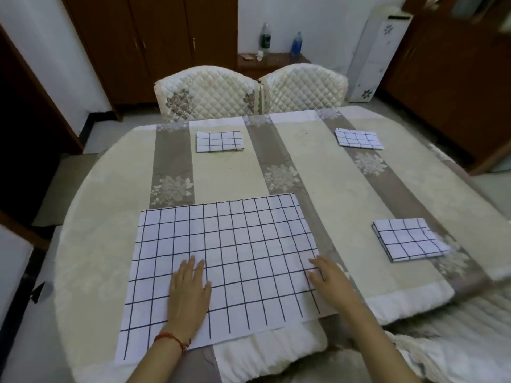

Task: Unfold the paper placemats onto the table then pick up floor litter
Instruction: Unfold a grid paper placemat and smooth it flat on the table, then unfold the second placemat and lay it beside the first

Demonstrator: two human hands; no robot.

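Note:
A white placemat with a dark grid (235,244) lies unfolded and flat at the near side of the table (110,217). My left hand (189,291) presses flat on its lower left part, fingers straight. My right hand (329,280) rests flat on its right edge, fingers straight. Three more placemats stay folded: one at the far middle (219,140), one at the far right (359,138), one at the near right (409,239).
Two quilted cream chairs (207,92) (304,87) stand at the table's far side. A low wooden stand (271,62) behind them bears two bottles. A small dark scrap (40,291) lies on the floor at the left. Another chair back shows at the lower right.

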